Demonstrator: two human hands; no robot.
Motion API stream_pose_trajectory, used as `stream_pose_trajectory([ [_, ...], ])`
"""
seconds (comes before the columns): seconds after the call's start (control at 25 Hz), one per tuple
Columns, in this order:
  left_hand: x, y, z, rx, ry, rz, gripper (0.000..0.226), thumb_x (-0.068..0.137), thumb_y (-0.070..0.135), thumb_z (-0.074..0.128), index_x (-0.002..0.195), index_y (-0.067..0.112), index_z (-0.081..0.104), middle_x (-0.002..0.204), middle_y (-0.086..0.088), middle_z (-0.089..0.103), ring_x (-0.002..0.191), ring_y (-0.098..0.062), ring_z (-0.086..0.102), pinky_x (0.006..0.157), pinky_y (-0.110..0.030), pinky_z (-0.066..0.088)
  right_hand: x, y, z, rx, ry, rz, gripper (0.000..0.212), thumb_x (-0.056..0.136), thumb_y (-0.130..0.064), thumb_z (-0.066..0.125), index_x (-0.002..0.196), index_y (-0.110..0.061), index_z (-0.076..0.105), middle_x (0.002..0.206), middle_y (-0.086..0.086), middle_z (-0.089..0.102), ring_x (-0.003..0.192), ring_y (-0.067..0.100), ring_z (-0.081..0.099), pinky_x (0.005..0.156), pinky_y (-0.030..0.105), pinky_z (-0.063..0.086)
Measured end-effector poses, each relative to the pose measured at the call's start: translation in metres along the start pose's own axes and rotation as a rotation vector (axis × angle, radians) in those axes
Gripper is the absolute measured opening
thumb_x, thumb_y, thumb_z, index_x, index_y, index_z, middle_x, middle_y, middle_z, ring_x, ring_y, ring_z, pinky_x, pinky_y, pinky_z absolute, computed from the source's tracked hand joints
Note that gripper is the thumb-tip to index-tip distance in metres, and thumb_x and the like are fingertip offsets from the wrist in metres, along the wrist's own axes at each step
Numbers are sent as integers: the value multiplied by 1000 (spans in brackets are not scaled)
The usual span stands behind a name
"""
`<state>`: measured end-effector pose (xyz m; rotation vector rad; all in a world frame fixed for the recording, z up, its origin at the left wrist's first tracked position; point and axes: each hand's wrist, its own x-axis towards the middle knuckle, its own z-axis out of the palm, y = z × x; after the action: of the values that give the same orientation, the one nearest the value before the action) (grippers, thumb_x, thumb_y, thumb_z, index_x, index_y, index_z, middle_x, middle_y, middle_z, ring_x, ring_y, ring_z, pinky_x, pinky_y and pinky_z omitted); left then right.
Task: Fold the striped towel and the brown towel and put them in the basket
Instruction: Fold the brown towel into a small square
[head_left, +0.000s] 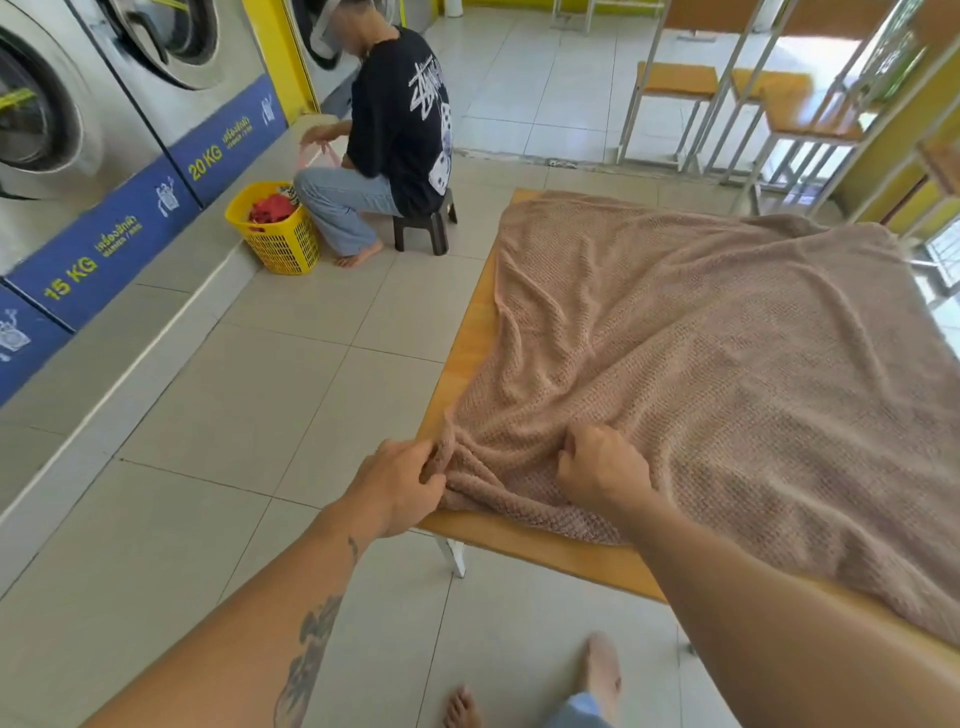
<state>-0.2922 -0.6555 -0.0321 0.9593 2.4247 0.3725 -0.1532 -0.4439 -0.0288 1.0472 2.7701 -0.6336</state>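
The brown towel (727, 343) lies spread over most of the wooden table (545, 551), wrinkled toward its near left corner. My left hand (400, 483) pinches that bunched corner at the table's left edge. My right hand (597, 467) grips a fold of the towel just to the right of it, fingers curled into the cloth. A yellow basket (275, 234) holding red laundry stands on the floor by the washing machines. No striped towel is in sight.
A person in a black shirt (400, 119) sits on a small dark stool (426, 223) beside the yellow basket, facing the washing machines (104, 104) along the left wall. Stools with white metal legs (675, 93) stand at the back right. My bare feet (597, 670) are on the tiled floor.
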Motion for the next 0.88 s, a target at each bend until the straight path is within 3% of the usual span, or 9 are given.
stream_pose_trajectory([
  [0.08, -2, -6, 1, -77, -68, -25, 14, 70, 29, 48, 76, 19, 40, 93, 5, 43, 95, -23, 41, 84, -40, 44, 3, 1, -2, -12, 60, -66, 18, 88, -20, 46, 106, -22, 42, 101, 3, 51, 83, 26, 54, 65, 38, 45],
  [0.16, -4, -11, 3, -70, -102, -29, 22, 72, 34, 53, 86, 18, 49, 103, 8, 37, 104, -21, 37, 91, -38, 42, 10, 1, -6, -53, 49, -142, 30, 88, -17, 47, 116, -29, 48, 107, 0, 50, 90, 25, 55, 65, 35, 42],
  [0.32, -8, -12, 2, -139, -56, -25, 37, 83, 55, 64, 107, 26, 60, 118, 8, 37, 114, -14, 34, 103, -37, 38, 25, 0, -8, -5, 90, -191, 19, 85, -11, 48, 78, -24, 61, 102, -2, 62, 84, 22, 58, 63, 33, 43],
  [0.44, -11, -12, 3, -58, -134, -16, 64, 68, 59, 73, 119, 28, 53, 124, 11, 29, 116, -13, 30, 103, -33, 36, 28, 0, -15, 164, 132, -146, 22, 86, -14, 54, 82, -23, 73, 87, -4, 69, 76, 19, 63, 64, 36, 54],
  [0.52, -9, -14, 5, 65, -102, 14, 57, 71, 47, 76, 118, 25, 52, 125, 11, 30, 117, -15, 32, 103, -34, 37, 30, -1, -23, 271, 172, -94, 21, 85, -14, 56, 85, -22, 76, 81, -5, 69, 73, 18, 63, 68, 38, 57],
  [0.6, -6, -15, 2, 2, 1, 20, 29, 81, 35, 73, 104, 23, 61, 121, 11, 43, 115, -16, 41, 101, -38, 42, 36, -5, -34, 359, 225, -38, 20, 84, -14, 55, 83, -21, 74, 76, -5, 68, 73, 17, 63, 69, 37, 56],
  [0.68, -3, -16, -3, -206, 140, -25, 11, 89, 33, 67, 93, 24, 68, 110, 11, 58, 105, -13, 54, 94, -35, 47, 44, -9, -46, 411, 279, 17, 19, 85, -16, 53, 84, -19, 72, 74, -4, 67, 72, 18, 63, 68, 36, 55],
  [0.8, 6, -18, -9, -523, 285, -168, 28, 89, 44, 64, 85, 18, 75, 86, 4, 71, 84, -15, 65, 79, -34, 54, 58, -7, -58, 273, 243, 46, 15, 83, -13, 50, 80, -17, 65, 77, 1, 64, 74, 23, 62, 68, 39, 55],
  [0.88, 9, -14, -10, -636, 324, -197, 44, 87, 48, 65, 74, 6, 65, 66, -1, 60, 65, -19, 57, 66, -35, 47, 64, -4, -60, 156, 192, 79, 13, 81, -10, 49, 79, -13, 61, 79, 5, 63, 73, 27, 60, 67, 41, 55],
])
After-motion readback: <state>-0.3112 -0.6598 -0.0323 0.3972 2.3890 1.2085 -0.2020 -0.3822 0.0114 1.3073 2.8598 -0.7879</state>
